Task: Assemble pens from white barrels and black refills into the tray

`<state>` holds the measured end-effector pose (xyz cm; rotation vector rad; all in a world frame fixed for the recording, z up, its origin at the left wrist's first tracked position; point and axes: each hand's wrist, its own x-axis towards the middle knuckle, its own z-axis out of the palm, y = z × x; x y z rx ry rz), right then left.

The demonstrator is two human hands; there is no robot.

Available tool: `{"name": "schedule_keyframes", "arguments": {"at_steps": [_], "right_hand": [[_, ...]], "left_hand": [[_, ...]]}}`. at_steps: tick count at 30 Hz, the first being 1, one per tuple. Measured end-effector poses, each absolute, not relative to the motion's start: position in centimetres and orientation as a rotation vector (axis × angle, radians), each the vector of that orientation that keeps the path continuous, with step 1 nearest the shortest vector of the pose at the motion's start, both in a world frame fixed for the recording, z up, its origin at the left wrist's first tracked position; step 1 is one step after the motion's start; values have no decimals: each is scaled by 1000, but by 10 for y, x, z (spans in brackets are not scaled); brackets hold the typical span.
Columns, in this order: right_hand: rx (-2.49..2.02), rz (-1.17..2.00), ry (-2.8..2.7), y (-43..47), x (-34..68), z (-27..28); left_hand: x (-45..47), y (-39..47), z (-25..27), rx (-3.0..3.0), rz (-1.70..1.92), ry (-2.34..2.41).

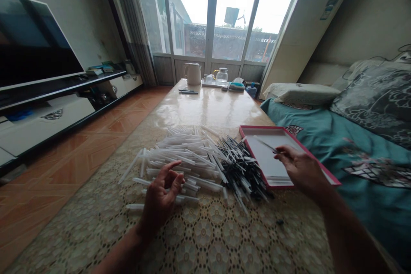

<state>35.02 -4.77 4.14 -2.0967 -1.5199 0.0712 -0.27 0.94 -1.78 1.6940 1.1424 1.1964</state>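
Observation:
My right hand (297, 169) pinches a thin, pale stick-like tube (266, 143) with a darker end, holding it over a shallow red-rimmed box (290, 129). Several slim white pieces (278, 180) lie along the near side inside that box. Beside the near edge of a heap of frosted white tubes (189, 154) is my left hand (165, 186), its fingers loosely curled and apart, with nothing seen in them. Between the white heap and the box lies a pile of thin black sticks (242, 169), some with clear parts; their exact kind cannot be made out.
A patterned cloth covers the long table (218, 239). A small black bit (279, 222) lies near its front. At the far end stand a beige jug (193, 73), a glass pitcher (221, 76) and a tissue box (236, 84). A green-covered sofa (321, 124) is at the right.

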Motion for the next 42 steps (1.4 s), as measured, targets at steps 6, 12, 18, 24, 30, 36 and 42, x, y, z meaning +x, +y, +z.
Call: {"name": "schedule_keyframes", "arguments": {"at_steps": [6,12,18,24,30,36,42], "right_hand": [[-2566,-272,-1828,-46,412,5],[-2525,-80,-2003,-46,420,-25],[-2284,-81,-1884,-45,410,-26],[-1788,255,-1923,-36,304,-1],[-1767,248,-2114,-33,210,1],[-1927,106,-2171,-31,199,-3],[-1820,238,-2086,-35,220,-4]], "left_hand": [[-4,11,-17,1689,1219,1165],[-7,11,-20,1682,1214,1166],[-6,11,-20,1633,1234,1162],[-4,10,-19,1746,1158,1220],[-4,9,-16,1938,1069,1269],[-4,8,-17,2024,998,1209],[-3,6,-17,1871,1023,1203]]}}
